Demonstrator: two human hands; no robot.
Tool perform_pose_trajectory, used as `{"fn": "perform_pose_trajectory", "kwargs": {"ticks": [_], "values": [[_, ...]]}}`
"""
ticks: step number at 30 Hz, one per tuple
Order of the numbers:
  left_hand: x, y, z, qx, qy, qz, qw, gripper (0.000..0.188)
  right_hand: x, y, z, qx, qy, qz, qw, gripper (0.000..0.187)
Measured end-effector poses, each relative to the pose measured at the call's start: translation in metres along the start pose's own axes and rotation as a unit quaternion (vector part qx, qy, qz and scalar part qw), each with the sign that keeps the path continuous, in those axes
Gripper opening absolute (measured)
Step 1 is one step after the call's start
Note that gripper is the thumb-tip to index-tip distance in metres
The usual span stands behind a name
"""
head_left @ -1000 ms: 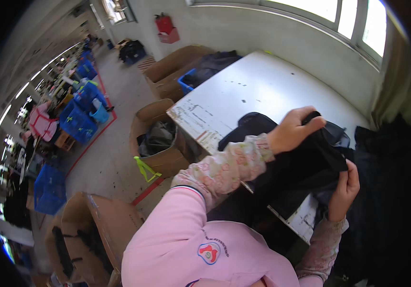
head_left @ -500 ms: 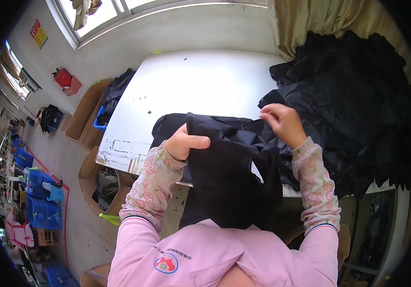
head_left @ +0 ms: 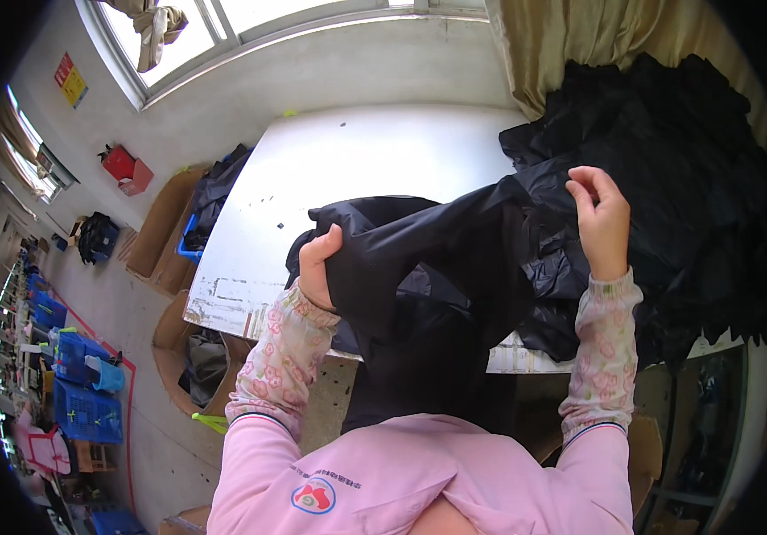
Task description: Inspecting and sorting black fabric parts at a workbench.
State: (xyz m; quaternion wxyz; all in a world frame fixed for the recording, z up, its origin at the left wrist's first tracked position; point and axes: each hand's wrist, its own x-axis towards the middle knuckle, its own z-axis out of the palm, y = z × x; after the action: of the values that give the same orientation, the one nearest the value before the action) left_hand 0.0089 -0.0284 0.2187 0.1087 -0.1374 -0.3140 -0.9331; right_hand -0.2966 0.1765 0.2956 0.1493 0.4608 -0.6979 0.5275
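At mid-frame a black garment hangs stretched over the table edge, left hand clenched on one edge, right hand pinching the other. It looks thin, limp and slippery; hems seem the surest hold. A black pile fills the right.

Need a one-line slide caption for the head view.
Both hands, left and right, hold a black garment stretched over a white table, beside a heap of black fabric.

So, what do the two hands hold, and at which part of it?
Both hold one black garment by its upper edge: the left hand grips the left end, the right hand pinches the right end.
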Motion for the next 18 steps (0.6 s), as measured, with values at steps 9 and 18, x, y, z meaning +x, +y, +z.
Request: {"fn": "perform_pose_trajectory", "kwargs": {"ticks": [9,18], "values": [[0.038,-0.019,0.059,0.084,0.197,0.058,0.975,0.045,-0.055,-0.093,0.061,0.187,-0.145,-0.134,0.962,0.029],[0.015,0.020,0.051,0.209,0.241,0.149,0.936,0.024,-0.041,-0.066,0.036,0.234,-0.349,-0.073,0.904,0.020]]}}
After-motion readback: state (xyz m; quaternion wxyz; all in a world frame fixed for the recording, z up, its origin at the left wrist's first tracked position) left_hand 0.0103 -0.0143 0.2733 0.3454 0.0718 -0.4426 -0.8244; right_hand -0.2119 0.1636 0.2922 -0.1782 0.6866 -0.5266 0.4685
